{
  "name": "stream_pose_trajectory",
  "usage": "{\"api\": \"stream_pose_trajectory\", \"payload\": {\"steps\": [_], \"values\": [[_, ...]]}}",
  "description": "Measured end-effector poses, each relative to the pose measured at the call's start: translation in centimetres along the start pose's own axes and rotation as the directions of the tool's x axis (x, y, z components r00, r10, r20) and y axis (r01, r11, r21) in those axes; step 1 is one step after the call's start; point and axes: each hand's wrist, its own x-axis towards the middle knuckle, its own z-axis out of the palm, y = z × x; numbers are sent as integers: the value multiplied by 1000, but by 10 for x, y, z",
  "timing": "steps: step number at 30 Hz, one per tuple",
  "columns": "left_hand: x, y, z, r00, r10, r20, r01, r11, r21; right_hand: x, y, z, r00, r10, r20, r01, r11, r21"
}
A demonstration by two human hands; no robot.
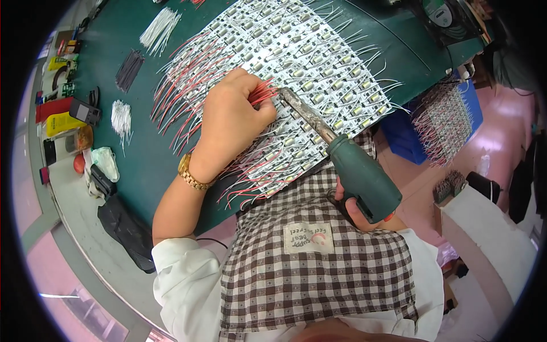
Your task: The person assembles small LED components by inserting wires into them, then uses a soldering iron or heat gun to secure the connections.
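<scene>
A large sheet of white circuit boards point(319, 74) lies on the green table, with red and white wires sticking out along its edges. Over its middle, my left hand point(231, 122) is closed around a bunch of short red wires point(262, 93), their ends pointing to the right. My right hand point(359, 215) grips the dark green handle of a soldering gun point(364, 178), and the gun's body hides most of the fingers. Its metal tip meets the ends of the red wires just above the boards; whether it touches a board I cannot tell.
Bundles of white wires point(160, 31), black wires point(130, 70) and more white wires point(121, 119) lie on the table's left side. A blue bin point(401, 137) with wired boards stands below the table's right edge. A dark device point(441, 14) sits at the far right corner.
</scene>
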Motion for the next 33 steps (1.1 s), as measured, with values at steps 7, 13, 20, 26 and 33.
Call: {"api": "stream_pose_trajectory", "payload": {"steps": [7,13,20,26,33], "values": [[1,-1,0,998,57,-15,-57,998,13,6,-5,-1,997,69,36,-69,998,7],[1,-2,-2,1000,15,14,-14,999,-35,-9,4,3,981,174,85,-190,944,269],[-1,-7,0,998,66,-14,-66,997,-33,-3,-5,5,943,305,134,-329,788,521],[2,-4,0,1000,30,-2,-30,998,-63,2,-9,3,953,289,93,-302,871,388],[2,-3,-1,999,31,8,-31,999,-28,4,-9,4,969,247,28,-239,894,379]]}}
